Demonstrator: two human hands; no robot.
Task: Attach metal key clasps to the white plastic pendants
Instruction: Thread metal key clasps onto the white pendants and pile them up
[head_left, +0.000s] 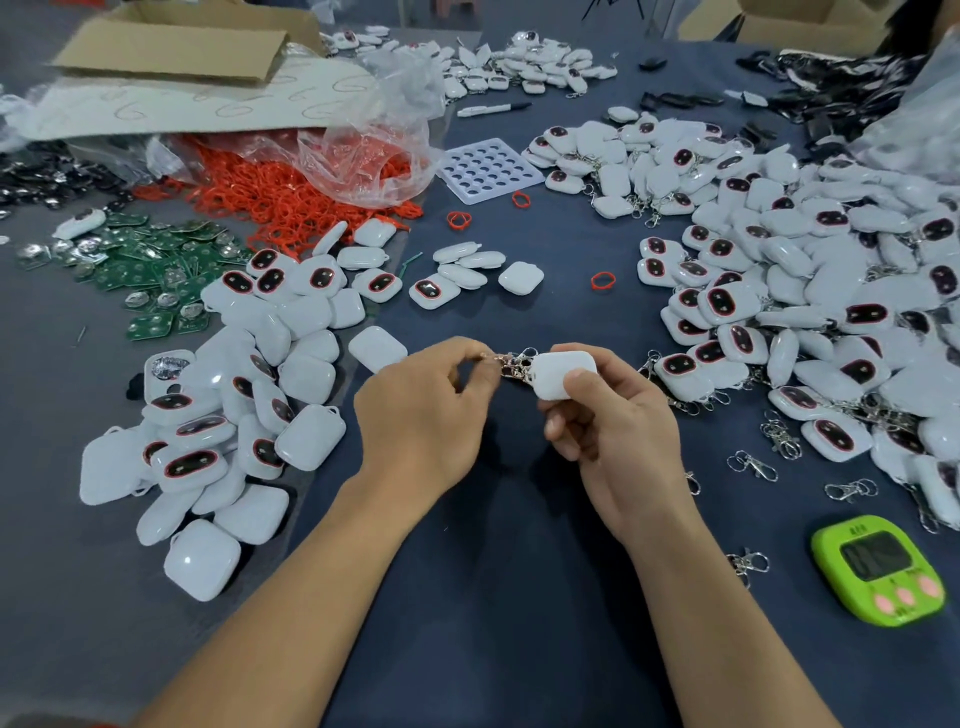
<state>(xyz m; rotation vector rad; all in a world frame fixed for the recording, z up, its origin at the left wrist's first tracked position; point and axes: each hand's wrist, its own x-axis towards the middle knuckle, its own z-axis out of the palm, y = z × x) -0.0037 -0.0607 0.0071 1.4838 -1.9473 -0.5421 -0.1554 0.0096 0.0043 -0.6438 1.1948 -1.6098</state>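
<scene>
At centre frame, a person's left hand (421, 415) pinches a silver metal key clasp (511, 364) between thumb and fingertips. The right hand (613, 431) curls its thumb and fingers round a rounded-square white plastic pendant (563, 371). Clasp and pendant meet at the pendant's left corner, both held above the dark blue cloth table (493, 597).

Open cloth runs from the hands down to the lower edge of the frame, between the two forearms. To the left it is hemmed in by a heap of white pendants (234, 415). To the right lies a far larger drift of pendants (831, 312), many showing dark oval windows rimmed in red. Loose silver clasps (753, 465) lie scattered at the right, near a lime-green digital timer (878, 569) at lower right.

The held pendant shows only its plain, glossy white back (its window side cannot be seen). A tangle of red rubber rings (291, 192) and green circuit boards (140, 265) crowd the upper left.
</scene>
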